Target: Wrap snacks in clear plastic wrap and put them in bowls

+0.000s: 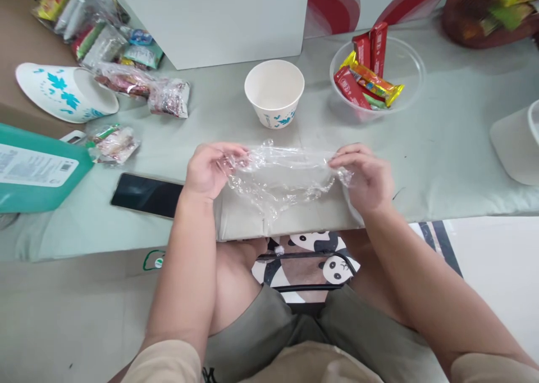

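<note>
Between my two hands a crinkled sheet of clear plastic film [286, 175] is stretched above the near edge of the table. My left hand [213, 167] pinches its left end, and my right hand [364, 172] pinches its right end. Just beyond the film stands an upright white paper bowl [275, 94] with blue leaf prints; its inside looks empty. A pale rounded edge shows beneath my right hand, mostly hidden, so I cannot tell what it belongs to. Close to my left wrist lies a black phone [147, 195], partly covered by the forearm.
A clear plastic bowl [415, 71] holds red- and yellow-wrapped snack bars. Left are packaged snacks [168, 97], a tipped paper bowl [63, 91] and a green jug [37, 172]. White boxes [236, 21] stand behind; a white container [516, 144] sits right.
</note>
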Demonstrator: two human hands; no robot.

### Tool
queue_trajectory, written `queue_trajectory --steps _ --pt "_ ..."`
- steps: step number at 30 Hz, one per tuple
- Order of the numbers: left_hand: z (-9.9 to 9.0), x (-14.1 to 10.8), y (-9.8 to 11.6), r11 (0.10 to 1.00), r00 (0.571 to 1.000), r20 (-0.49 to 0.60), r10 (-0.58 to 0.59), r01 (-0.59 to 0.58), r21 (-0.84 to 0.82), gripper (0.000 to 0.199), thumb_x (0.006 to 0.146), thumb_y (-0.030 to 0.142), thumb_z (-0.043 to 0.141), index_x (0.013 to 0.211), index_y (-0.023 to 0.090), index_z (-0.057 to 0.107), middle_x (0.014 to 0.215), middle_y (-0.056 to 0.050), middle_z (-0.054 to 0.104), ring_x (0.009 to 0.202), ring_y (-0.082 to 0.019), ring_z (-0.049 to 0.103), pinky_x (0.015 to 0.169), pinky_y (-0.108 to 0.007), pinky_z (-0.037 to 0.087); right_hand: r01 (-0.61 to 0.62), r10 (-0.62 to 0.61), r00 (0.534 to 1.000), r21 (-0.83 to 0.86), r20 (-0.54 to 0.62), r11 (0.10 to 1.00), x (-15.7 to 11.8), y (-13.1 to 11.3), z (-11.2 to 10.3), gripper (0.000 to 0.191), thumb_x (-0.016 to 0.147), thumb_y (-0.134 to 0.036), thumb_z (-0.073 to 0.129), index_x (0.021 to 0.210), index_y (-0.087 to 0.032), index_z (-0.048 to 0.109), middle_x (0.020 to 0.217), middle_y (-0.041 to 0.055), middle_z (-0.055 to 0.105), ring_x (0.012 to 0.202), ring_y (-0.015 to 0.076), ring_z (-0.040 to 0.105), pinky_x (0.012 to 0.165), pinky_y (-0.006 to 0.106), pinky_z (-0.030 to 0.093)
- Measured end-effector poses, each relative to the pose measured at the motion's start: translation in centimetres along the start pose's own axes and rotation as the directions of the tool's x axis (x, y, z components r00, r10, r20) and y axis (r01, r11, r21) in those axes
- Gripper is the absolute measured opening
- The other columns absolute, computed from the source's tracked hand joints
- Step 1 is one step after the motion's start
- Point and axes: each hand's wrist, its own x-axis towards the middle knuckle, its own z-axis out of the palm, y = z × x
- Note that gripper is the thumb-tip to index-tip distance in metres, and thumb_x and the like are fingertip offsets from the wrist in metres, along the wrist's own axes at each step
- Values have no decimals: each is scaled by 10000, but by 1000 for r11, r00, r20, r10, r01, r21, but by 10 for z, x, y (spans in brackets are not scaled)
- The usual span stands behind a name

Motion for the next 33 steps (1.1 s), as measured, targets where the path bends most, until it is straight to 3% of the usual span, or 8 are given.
queue_trajectory --steps 3,8,12,16,20,22,27,33 --pt "0 5 -8 996 999 -37 21 -18 84 471 902 498 598 564 188 706 686 -89 729 740 -212 717 778 -358 584 -55 54 998 -29 -37 998 1 -1 2 629 965 -706 435 620 -280 744 806 77 676 829 242 643 862 461 520" --pt "2 8 -18 966 990 28 136 -139 217 175 638 177 835 774 196 726 939 -26 773 795 -145 706 745 -253 558 -79 79 997 -164 -3 983 3 2 6 116 825 -354 775 794 -276 695 814 3 664 789 188 619 789 372 501" --pt "-1 7 -15 983 989 72 127 -136 125 457 591 20 784 963 263 678 1121 1 725 855 -150 750 764 -245 555 -160 174 983 -191 63 969 5 7 5 583 659 -204 834 1188 -301 608 894 -31 659 723 162 594 702 337 482" --pt "-6 12 -16 978 988 -56 147 -136 157 398 671 0 750 985 243 717 1162 -39 710 943 -173 760 895 -310 564 -174 201 979 -358 39 917 6 5 3 241 709 -187 746 927 -244 659 768 -33 637 624 130 495 650 320 422" --pt "-6 13 -15 972 980 -133 145 -116 202 96 754 62 717 756 157 705 1093 -84 738 879 -151 740 903 -324 585 -180 179 984 -159 -16 971 6 2 3 159 819 -269 701 794 -244 545 795 -17 654 740 148 602 683 306 443" --pt "-3 10 -13 989 995 -81 56 -44 142 52 834 198 723 879 198 698 1080 -73 747 821 -167 750 817 -330 615 -190 190 982 -36 -19 981 6 3 4 174 880 -314 671 865 -266 505 841 -18 665 809 165 662 740 324 492" --pt "1 10 -15 986 997 40 -70 63 152 734 674 86 836 1315 281 534 916 -31 761 737 -195 763 656 -266 600 -253 253 967 -17 21 967 7 5 4 417 825 -327 752 1146 -306 486 884 -2 655 780 197 681 717 361 530" --pt "5 13 -13 994 993 -108 51 -40 104 236 736 2 706 842 195 623 735 11 714 670 -108 720 676 -190 590 -250 269 956 -154 119 956 9 3 3 198 772 -268 766 838 -227 584 793 -7 630 736 143 613 699 313 489"
